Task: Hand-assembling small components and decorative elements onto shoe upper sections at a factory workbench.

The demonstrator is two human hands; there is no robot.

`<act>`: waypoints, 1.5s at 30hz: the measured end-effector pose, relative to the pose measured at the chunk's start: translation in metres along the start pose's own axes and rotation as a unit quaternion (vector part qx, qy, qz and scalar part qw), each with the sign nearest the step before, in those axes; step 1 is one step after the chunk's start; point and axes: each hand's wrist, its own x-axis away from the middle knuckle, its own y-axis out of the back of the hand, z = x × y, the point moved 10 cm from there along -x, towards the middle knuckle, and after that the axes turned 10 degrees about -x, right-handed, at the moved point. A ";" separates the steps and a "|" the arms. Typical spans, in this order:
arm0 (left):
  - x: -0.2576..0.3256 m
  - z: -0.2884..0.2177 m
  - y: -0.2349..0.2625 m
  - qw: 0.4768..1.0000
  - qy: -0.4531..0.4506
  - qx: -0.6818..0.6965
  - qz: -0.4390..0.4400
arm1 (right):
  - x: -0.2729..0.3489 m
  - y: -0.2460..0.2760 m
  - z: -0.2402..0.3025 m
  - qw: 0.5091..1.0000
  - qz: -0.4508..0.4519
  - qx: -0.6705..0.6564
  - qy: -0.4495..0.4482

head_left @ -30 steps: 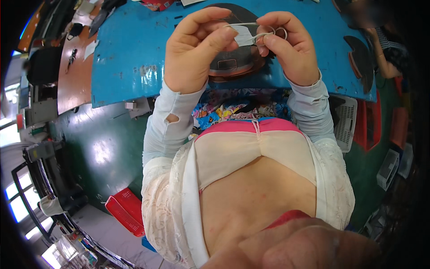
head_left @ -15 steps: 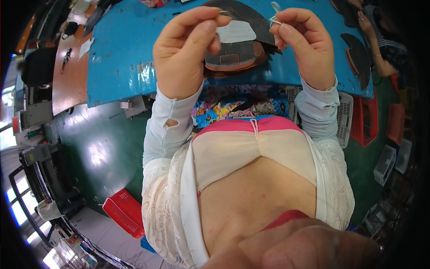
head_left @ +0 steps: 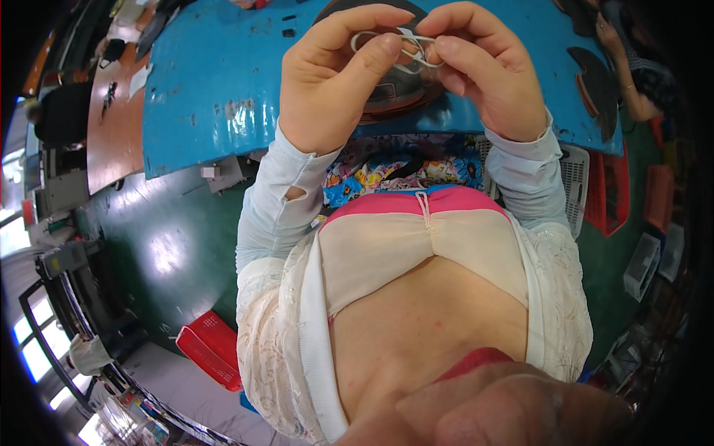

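Both hands are raised above the near part of the table, pinching a thin pale looped cord (head_left: 422, 61); whether it is string or a rubber band I cannot tell. My left hand (head_left: 331, 82) grips it between thumb and fingers, and one loop stands out beside the thumb. My right hand (head_left: 494, 74) pinches the cord at the other side, its fingertips close to the left ones. Just beyond and below my hands lies a stack of dark flat pieces (head_left: 393, 91) with brown edges, partly hidden by my fingers.
A blue table (head_left: 216, 89) spreads before me. More dark pieces (head_left: 595, 89) lie at its right edge, near another person's arm (head_left: 628, 89). Flower-patterned cloth (head_left: 401, 167) sits under the near edge. Red crates (head_left: 606, 193) stand right; a red basket (head_left: 212, 349) is at lower left.
My hands have come together from wide apart. The cord, earlier seen mainly at the right hand, now runs in loops between both hands. They cover more of the dark stack.
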 end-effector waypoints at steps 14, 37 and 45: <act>-0.002 -0.023 -0.023 0.969 0.032 0.235 0.076 | 0.008 0.002 0.002 0.972 0.112 0.203 0.040; -0.010 -0.012 -0.030 0.913 0.025 0.394 0.101 | 0.011 -0.012 -0.017 0.992 0.064 0.108 -0.025; -0.014 -0.018 -0.013 0.951 -0.032 0.307 0.026 | 0.012 0.007 -0.025 0.995 0.025 0.088 -0.033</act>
